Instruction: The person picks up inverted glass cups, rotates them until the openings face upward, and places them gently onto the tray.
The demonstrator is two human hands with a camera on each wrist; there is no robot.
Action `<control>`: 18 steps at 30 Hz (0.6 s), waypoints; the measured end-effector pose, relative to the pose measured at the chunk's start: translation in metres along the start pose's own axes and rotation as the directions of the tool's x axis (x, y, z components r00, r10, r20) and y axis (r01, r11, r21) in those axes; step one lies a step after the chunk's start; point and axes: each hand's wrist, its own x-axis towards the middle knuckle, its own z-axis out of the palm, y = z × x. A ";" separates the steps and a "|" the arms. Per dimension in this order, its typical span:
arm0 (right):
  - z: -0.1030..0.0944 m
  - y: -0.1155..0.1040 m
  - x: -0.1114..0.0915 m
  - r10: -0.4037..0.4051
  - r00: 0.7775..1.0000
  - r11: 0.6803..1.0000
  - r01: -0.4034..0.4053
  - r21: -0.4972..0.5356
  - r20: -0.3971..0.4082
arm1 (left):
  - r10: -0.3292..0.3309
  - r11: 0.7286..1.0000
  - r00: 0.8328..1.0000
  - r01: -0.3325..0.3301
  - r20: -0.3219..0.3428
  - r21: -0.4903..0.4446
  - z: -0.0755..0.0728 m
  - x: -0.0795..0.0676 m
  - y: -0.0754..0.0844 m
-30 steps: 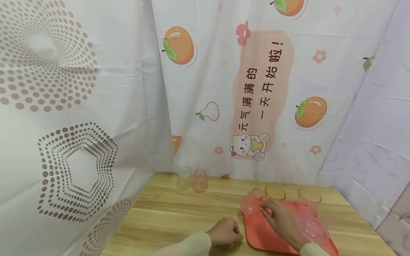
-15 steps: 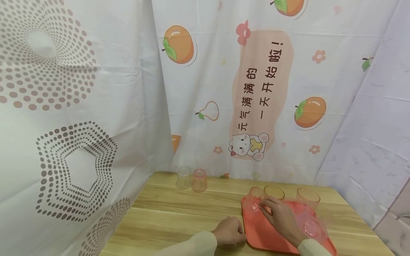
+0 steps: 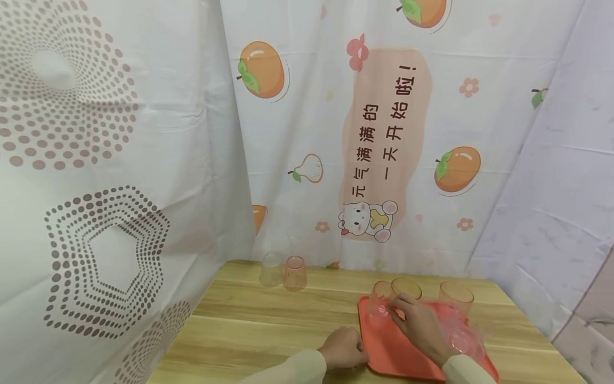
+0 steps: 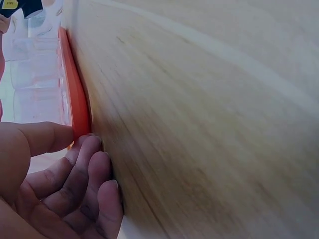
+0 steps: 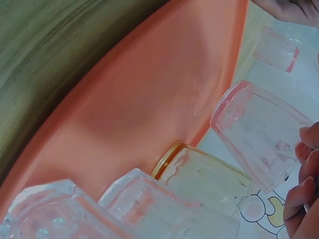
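Observation:
A clear pink cup (image 3: 379, 306) stands upright at the far left corner of the red tray (image 3: 395, 352). Curled fingers of my right hand (image 3: 422, 325) hold it by its wide upper end; in the right wrist view this pink cup (image 5: 261, 132) has its pink-ringed base by the tray rim. My left hand (image 3: 342, 348) grips the tray's left edge. Up close in the left wrist view, the thumb of my left hand (image 4: 65, 169) lies on the red rim (image 4: 77, 94) and the other fingers curl below, against the table.
A yellow cup (image 3: 406, 288) and an orange-rimmed cup (image 3: 457, 294) stand at the tray's far side. Clear faceted cups (image 3: 467, 341) fill its right side. A clear cup (image 3: 272, 271) and a pink cup (image 3: 295, 274) stand at the table's back left, before a patterned curtain (image 3: 288, 213).
The pink cup under my right hand has gone from tilted to upright on the tray. My left hand has moved right to the tray's edge. The head view has shifted slightly.

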 end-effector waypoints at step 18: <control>0.017 0.004 0.010 -0.082 0.995 0.996 0.085 -0.039 0.055 | 0.001 0.997 0.999 0.002 -0.041 0.081 0.002 -0.005 0.004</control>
